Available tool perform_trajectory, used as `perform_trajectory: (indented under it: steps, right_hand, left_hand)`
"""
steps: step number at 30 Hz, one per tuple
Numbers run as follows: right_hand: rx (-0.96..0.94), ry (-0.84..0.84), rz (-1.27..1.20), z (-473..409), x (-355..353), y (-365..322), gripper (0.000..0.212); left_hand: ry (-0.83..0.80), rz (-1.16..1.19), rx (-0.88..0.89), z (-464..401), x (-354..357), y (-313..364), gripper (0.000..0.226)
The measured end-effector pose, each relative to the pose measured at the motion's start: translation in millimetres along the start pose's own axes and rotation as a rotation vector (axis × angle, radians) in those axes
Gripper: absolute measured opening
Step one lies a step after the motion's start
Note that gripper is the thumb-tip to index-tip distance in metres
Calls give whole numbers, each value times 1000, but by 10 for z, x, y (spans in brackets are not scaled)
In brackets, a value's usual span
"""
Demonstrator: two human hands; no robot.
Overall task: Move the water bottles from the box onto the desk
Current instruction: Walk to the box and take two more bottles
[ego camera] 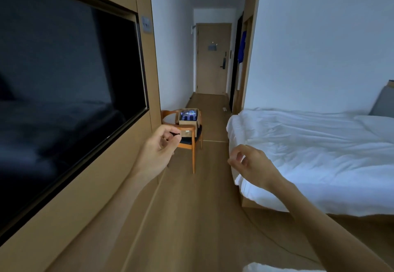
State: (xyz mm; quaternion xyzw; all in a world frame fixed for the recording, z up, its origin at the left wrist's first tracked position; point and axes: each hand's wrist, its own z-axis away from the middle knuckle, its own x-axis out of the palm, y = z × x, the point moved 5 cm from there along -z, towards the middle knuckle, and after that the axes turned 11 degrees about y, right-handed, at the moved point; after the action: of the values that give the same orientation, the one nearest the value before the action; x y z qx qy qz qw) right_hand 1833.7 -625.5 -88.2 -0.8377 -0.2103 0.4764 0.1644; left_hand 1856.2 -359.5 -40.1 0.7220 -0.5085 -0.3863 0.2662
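Note:
An open cardboard box stands on the seat of a wooden chair some way ahead, by the left wall. Inside it I see the tops of several water bottles. My left hand is raised in front of me with its fingers loosely curled, holding nothing, and overlaps the chair's near edge in the view though it is well short of it. My right hand hovers to the right, fingers also loosely curled and empty. No desk shows in this view.
A large dark television hangs in the wooden wall panel on the left. A bed with white bedding fills the right side. A strip of wooden floor runs between them to a closed door at the far end.

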Motion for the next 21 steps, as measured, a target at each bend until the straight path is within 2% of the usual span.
perform_trajectory:
  steps: [12,21]
  right_hand:
    - [46,17,17,-2002,761,1193,11]
    - [18,13,-24,-3857,1207,2290,14]
  left_hand:
    - [-44,16,-11,-1894,1270,-1147,8]
    - [-45,-48,-21,-3576,2413,-1844,8]
